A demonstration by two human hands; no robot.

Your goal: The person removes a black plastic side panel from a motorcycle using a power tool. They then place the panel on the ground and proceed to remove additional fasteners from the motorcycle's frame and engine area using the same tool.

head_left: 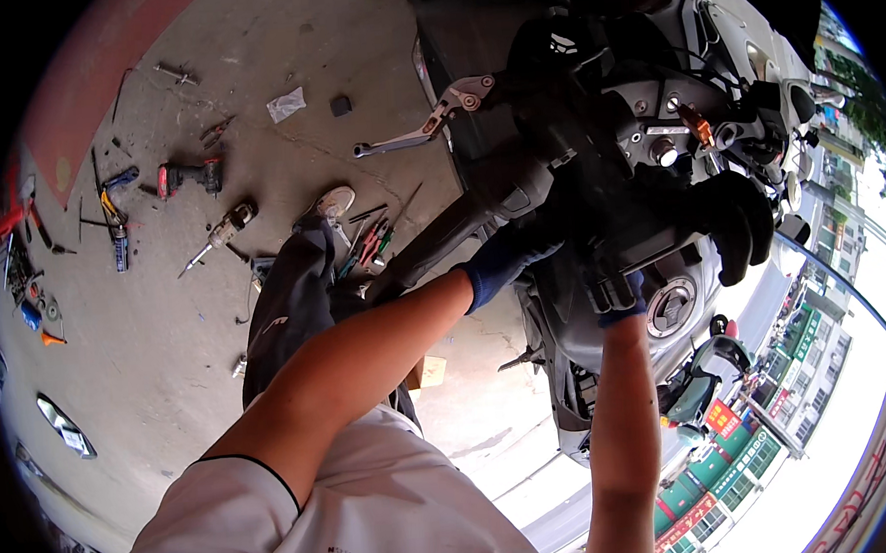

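Observation:
A dark motorcycle fills the right half of the view. My left hand point(508, 261), in a dark blue glove, reaches in beside the handlebar grip point(436, 239), below the black cockpit parts. Its fingers are lost in shadow. Over the grey fuel tank point(581, 324), my right hand point(616, 293) is closed, its gloved fingers curled. A thin metal rod point(662, 252) starts beside those fingers and slants up to the right; whether the hand holds it, I cannot tell. Just right of that hand is the round fuel cap point(671, 307). A silver lever point(420, 129) sticks out beyond the grip.
On the concrete floor at left lie a red-black cordless drill point(189, 178), a ratchet-like tool point(222, 233), a blue-yellow tool point(115, 204) and several pliers point(371, 242). A small mirror point(66, 426) lies nearer. A scooter point(711, 373) stands beyond the motorcycle.

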